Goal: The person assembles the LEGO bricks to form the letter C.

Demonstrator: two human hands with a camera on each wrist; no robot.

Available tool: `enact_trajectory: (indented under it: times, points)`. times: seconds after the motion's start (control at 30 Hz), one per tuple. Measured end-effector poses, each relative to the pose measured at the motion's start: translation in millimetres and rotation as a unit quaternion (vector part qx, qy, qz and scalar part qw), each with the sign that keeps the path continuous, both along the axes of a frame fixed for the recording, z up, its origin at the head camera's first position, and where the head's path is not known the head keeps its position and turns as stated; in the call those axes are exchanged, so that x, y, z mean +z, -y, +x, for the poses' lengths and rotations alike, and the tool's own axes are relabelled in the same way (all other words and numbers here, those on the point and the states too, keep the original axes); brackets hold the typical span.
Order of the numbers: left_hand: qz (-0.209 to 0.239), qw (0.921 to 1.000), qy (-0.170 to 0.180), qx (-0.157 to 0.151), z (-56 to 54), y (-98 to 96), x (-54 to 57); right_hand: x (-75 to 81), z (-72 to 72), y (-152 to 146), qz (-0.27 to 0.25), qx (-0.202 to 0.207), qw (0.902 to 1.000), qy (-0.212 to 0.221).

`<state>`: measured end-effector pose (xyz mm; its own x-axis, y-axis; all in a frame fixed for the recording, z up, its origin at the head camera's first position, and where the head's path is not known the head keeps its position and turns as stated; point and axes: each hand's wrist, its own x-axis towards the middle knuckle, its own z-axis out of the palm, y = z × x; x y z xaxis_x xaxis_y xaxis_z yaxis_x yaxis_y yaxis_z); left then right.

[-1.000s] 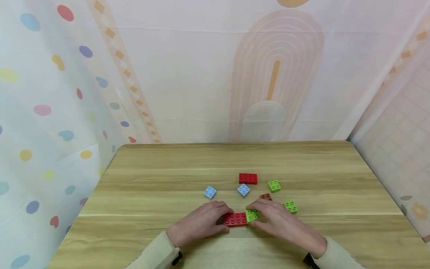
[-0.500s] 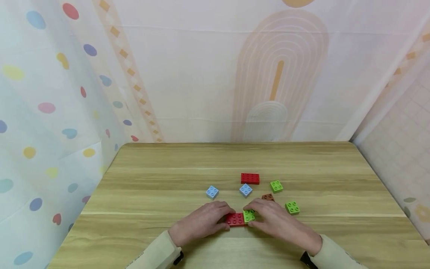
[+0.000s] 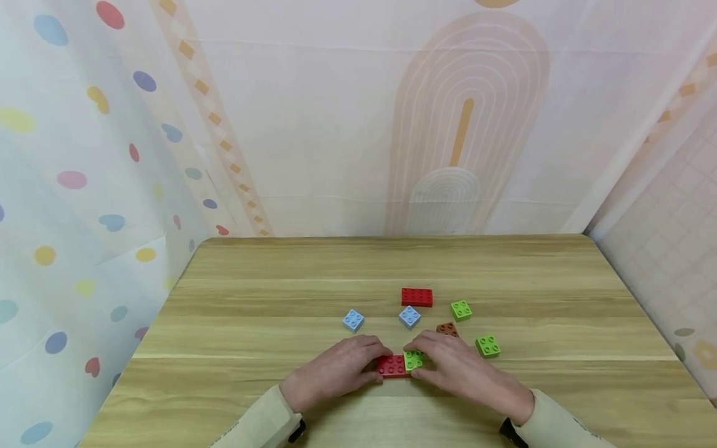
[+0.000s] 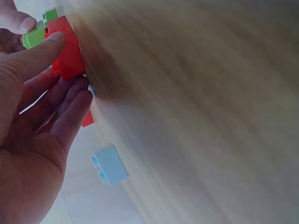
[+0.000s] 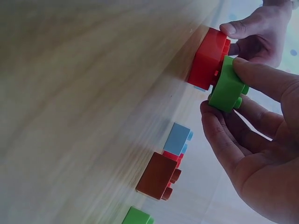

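My left hand (image 3: 338, 372) grips the left end of a long red toy brick (image 3: 390, 367), thumb on the near side and fingers on the far side. The brick lies studs up, close to the wooden table. Between the thumb and fingertips of my right hand (image 3: 462, 373) is a small lime green brick (image 3: 413, 360). It overlaps the red brick's right end. In the right wrist view the green brick (image 5: 225, 88) sits slightly tilted against the red brick's studs and juts past its end. The left wrist view shows my thumb across the red brick (image 4: 70, 53).
Beyond my hands lie two light blue bricks (image 3: 353, 320), another long red brick (image 3: 417, 297) and a brown brick (image 3: 447, 328), partly hidden by my right hand. Two more green bricks (image 3: 488, 346) are to the right. A patterned curtain (image 3: 313, 137) hangs behind the table (image 3: 252, 280).
My right hand has moved the green brick a little left, from beside the red brick's right end to over its end studs. My left hand keeps its grip.
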<state>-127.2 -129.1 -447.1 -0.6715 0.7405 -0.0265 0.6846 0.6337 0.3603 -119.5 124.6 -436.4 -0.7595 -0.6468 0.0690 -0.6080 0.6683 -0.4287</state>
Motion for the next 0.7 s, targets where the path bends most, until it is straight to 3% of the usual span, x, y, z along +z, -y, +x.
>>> enact_trajectory:
  times: [0.43, 0.7]
  points:
    - [0.003, 0.9999, 0.003, -0.01, 0.4, -3.5, 1.4, 0.1, -2.4, -4.5, -0.015, 0.012, 0.9992, 0.036]
    - [0.008, 1.0, 0.0, -0.003, -0.2, -2.1, -0.1, -0.7, -3.6, -1.3, -0.013, 0.009, 0.9996, 0.022]
